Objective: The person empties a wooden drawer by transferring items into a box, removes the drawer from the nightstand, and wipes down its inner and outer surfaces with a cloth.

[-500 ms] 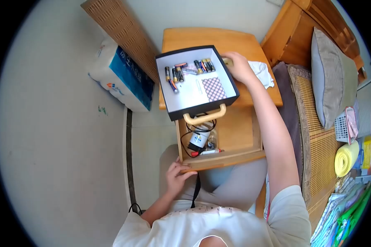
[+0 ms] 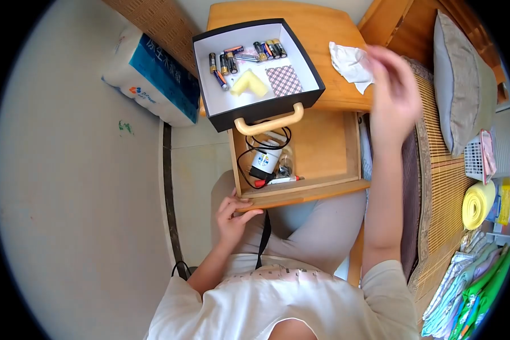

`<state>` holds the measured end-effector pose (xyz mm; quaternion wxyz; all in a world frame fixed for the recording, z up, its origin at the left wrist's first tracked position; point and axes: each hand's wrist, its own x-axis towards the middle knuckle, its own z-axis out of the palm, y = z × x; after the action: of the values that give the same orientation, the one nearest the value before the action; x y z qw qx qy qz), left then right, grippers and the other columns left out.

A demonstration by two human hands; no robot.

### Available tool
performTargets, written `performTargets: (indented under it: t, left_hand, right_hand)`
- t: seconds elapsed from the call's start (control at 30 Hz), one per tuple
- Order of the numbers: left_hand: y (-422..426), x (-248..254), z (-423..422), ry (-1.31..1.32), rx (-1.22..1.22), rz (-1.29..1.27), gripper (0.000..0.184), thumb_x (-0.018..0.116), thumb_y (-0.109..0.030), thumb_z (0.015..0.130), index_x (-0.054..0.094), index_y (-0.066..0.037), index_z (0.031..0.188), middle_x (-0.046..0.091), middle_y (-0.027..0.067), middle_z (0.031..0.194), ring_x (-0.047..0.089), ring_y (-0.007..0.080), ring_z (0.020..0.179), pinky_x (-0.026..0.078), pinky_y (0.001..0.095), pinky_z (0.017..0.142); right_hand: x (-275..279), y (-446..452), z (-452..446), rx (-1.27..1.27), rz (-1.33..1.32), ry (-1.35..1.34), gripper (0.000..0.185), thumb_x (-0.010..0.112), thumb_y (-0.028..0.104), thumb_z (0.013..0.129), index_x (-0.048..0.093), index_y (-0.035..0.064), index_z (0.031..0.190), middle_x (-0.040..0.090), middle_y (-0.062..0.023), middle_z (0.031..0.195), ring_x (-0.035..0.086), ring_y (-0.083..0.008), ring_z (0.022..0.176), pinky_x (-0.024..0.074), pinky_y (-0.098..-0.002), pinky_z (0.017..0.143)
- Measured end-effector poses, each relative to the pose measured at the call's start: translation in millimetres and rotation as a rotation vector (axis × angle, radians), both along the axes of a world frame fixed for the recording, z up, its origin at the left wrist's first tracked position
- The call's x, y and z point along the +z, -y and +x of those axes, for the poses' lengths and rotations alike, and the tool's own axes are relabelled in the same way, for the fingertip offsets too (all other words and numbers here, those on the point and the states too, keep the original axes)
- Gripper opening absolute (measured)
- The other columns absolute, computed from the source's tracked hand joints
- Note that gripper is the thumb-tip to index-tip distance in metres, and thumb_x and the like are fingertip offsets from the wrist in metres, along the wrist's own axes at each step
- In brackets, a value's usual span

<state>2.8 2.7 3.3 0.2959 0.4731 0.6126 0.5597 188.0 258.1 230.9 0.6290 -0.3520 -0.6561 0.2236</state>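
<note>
My left hand (image 2: 230, 218) grips the left corner of the pulled-out wooden drawer (image 2: 328, 192), fingers over its front edge and thumb against the front. My right hand (image 2: 394, 93) is raised at the table's right side, its fingertips beside a crumpled white tissue (image 2: 348, 61); motion smears the fingers, and contact is unclear. A black box with a white inside (image 2: 260, 115) stands on the table, partly over the drawer. Inside it lie several batteries (image 2: 231, 62), a checked square (image 2: 284, 80) and a yellow L-shaped piece (image 2: 249, 84).
In the drawer lie a white device (image 2: 265, 158) with a black cable and a red-and-white pen-like object (image 2: 283, 180). The wooden table (image 2: 328, 34) stands behind. A tissue pack (image 2: 158, 73) is at left; a bed with a bamboo mat (image 2: 445, 209) and pillow (image 2: 456, 85) is at right.
The yellow L-shaped piece now lies in the box. My right hand has moved from the box's right side toward the tissue and bed. My left hand stays on the drawer.
</note>
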Motion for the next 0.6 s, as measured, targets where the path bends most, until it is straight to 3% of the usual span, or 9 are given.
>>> performTargets:
  t: [0.07, 0.1, 0.13, 0.17, 0.2, 0.23, 0.27, 0.4, 0.6]
  left_hand:
    - [2, 1, 1, 0.005, 0.014, -0.004, 0.029, 0.094, -0.014, 0.067, 0.074, -0.003, 0.084, 0.068, 0.0067, 0.088, 0.066, 0.0224, 0.089, 0.043, 0.0568, 0.113]
    - [2, 1, 0, 0.005, 0.01, -0.001, 0.029, 0.094, -0.013, 0.067, 0.074, -0.003, 0.084, 0.068, 0.0068, 0.088, 0.067, 0.0224, 0.089, 0.042, 0.0568, 0.113]
    - [1, 0, 1, 0.006, 0.008, 0.004, 0.029, 0.094, -0.013, 0.067, 0.074, -0.003, 0.084, 0.068, 0.0069, 0.088, 0.067, 0.0224, 0.09, 0.042, 0.0567, 0.114]
    - [0, -2, 1, 0.007, 0.01, 0.004, 0.029, 0.094, -0.013, 0.067, 0.074, -0.003, 0.084, 0.068, 0.0069, 0.088, 0.067, 0.0224, 0.09, 0.042, 0.0567, 0.114]
    - [0, -2, 1, 0.007, 0.013, 0.001, 0.028, 0.094, -0.013, 0.067, 0.074, -0.003, 0.084, 0.068, 0.0069, 0.088, 0.067, 0.0223, 0.09, 0.042, 0.0567, 0.114]
    - [0, -3, 1, 0.005, 0.011, -0.001, 0.028, 0.094, -0.012, 0.067, 0.074, -0.003, 0.084, 0.068, 0.0069, 0.089, 0.067, 0.0223, 0.091, 0.042, 0.0566, 0.114]
    - [1, -3, 1, 0.004, 0.009, -0.001, 0.028, 0.094, -0.012, 0.067, 0.074, -0.003, 0.084, 0.068, 0.0069, 0.089, 0.067, 0.0223, 0.091, 0.042, 0.0566, 0.114]
    - [1, -2, 1, 0.006, 0.015, -0.004, 0.027, 0.094, -0.011, 0.067, 0.074, -0.003, 0.083, 0.068, 0.0067, 0.09, 0.067, 0.0218, 0.091, 0.041, 0.0564, 0.115]
    - [-3, 2, 1, 0.035, 0.005, 0.024, 0.026, 0.094, -0.011, 0.067, 0.074, -0.004, 0.083, 0.068, 0.0063, 0.089, 0.067, 0.0213, 0.09, 0.041, 0.0562, 0.115]
  right_hand:
    - [-68, 38, 26, -0.177, 0.046, -0.152, 0.008, 0.058, -0.007, 0.093, 0.063, -0.0011, 0.093, 0.064, -0.0072, 0.091, 0.063, -0.0146, 0.085, 0.0528, -0.0284, 0.076]
    - [-102, 51, 32, -0.2, 0.106, 0.107, 0.009, 0.06, -0.007, 0.088, 0.063, 0.0003, 0.092, 0.063, -0.0091, 0.089, 0.064, -0.0181, 0.084, 0.0522, -0.03, 0.077]
    - [-130, 63, 31, -0.131, -0.135, 0.37, 0.01, 0.065, -0.001, 0.084, 0.064, 0.0014, 0.094, 0.066, -0.0122, 0.091, 0.066, -0.0261, 0.089, 0.0538, -0.0376, 0.083]
    - [-152, 67, 26, 0.031, -0.267, 0.601, 0.03, 0.072, 0.006, 0.08, 0.067, 0.0049, 0.11, 0.065, -0.0199, 0.115, 0.062, -0.0374, 0.112, 0.0514, -0.0482, 0.097]
    - [-174, 73, 10, 0.128, -0.417, 0.755, 0.064, 0.081, 0.015, 0.075, 0.059, 0.0117, 0.135, 0.044, -0.0252, 0.15, 0.044, -0.0472, 0.138, 0.0419, -0.0579, 0.11]
    - [-196, 70, 0, 0.318, -0.485, 0.779, 0.093, 0.087, 0.02, 0.069, 0.045, 0.0233, 0.152, 0.02, -0.024, 0.165, 0.024, -0.0541, 0.148, 0.0351, -0.0661, 0.113]
    - [-198, 71, -13, 0.334, -0.492, 0.964, 0.101, 0.091, 0.025, 0.066, 0.041, 0.0314, 0.154, 0.015, -0.0219, 0.167, 0.019, -0.0572, 0.149, 0.0344, -0.0725, 0.109]
    - [-213, 61, -45, 0.391, -0.551, 1.155, 0.101, 0.089, 0.023, 0.064, 0.041, 0.0341, 0.152, 0.028, -0.0157, 0.161, 0.024, -0.0589, 0.145, 0.0367, -0.072, 0.107]
    - [-197, 61, -11, 0.383, -0.469, 0.813, 0.068, 0.085, 0.016, 0.063, 0.066, 0.0197, 0.127, 0.054, -0.0158, 0.138, 0.048, -0.0417, 0.133, 0.0464, -0.0496, 0.107]
